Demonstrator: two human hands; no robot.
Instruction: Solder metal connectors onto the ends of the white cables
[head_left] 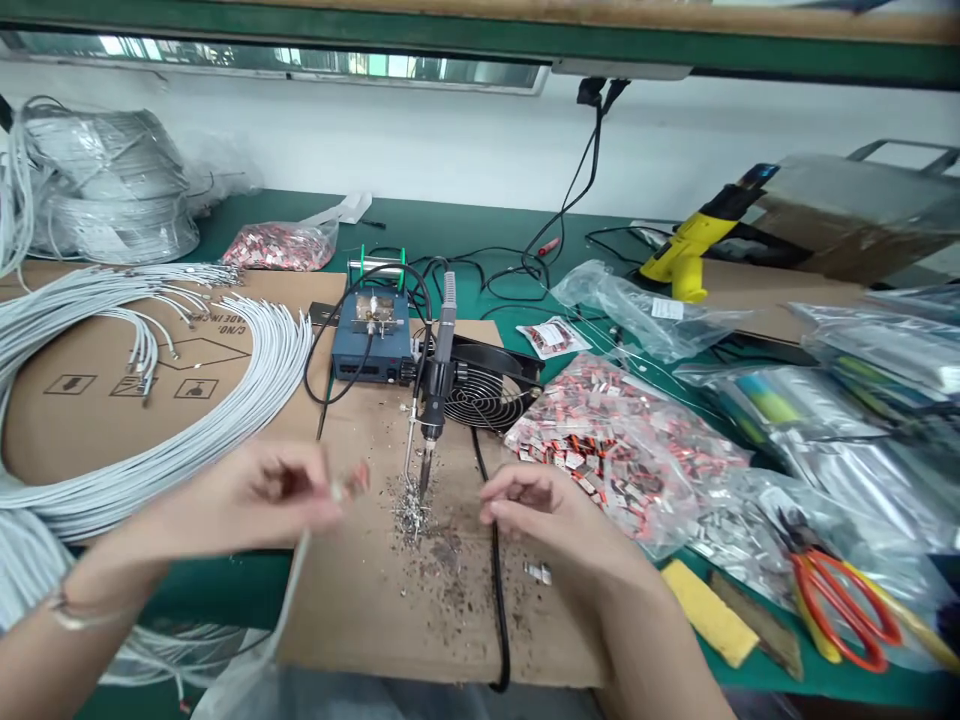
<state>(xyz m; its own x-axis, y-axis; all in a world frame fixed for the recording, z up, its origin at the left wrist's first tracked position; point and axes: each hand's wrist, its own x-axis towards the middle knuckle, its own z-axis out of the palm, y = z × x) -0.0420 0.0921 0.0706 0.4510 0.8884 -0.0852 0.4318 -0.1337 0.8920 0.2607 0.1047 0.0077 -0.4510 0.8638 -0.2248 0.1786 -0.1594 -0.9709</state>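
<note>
My left hand [274,500], blurred by motion, pinches a light grey cable [289,600] that hangs down past the cardboard's left edge. At its fingertips shows a small reddish-white connector [354,483], smeared. My right hand [536,505] is curled over the board, thumb and forefinger nearly together; anything between them is too small to see. Between both hands stands a soldering iron [439,380], fixed tip down in a holder, beside a thin feed tube [412,440]. Solder scraps [412,510] lie heaped under its tip. A small metal piece [538,573] lies below my right hand.
A blue soldering station [371,340] and a black fan [487,395] stand behind the iron. Bundled grey cables [255,400] fill the left. At right are a bag of red-white connectors [600,440], a yellow sponge [709,612], red-handled pliers [844,610] and a yellow heat gun [694,240].
</note>
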